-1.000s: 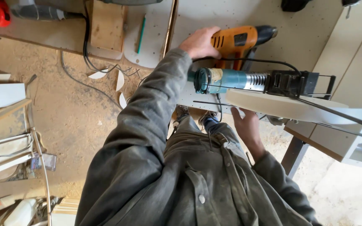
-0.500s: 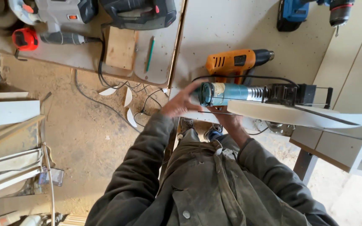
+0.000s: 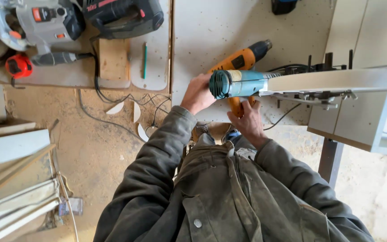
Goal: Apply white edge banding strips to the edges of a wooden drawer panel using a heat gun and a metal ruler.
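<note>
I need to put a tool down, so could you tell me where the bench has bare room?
Bare: the white speckled benchtop between the seam by the green pencil and the orange power drill, up to the blue tool. Crowded: the far left corner, with the grey circular saw, black power tool, wooden block and cables.

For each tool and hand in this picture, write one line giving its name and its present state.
Left hand: gripping the teal tool's end.
Right hand: under the teal tool, touching it.
Teal power tool: lying sideways, held.
Orange drill: lying on the bench.
Green pencil: lying flat.
</note>
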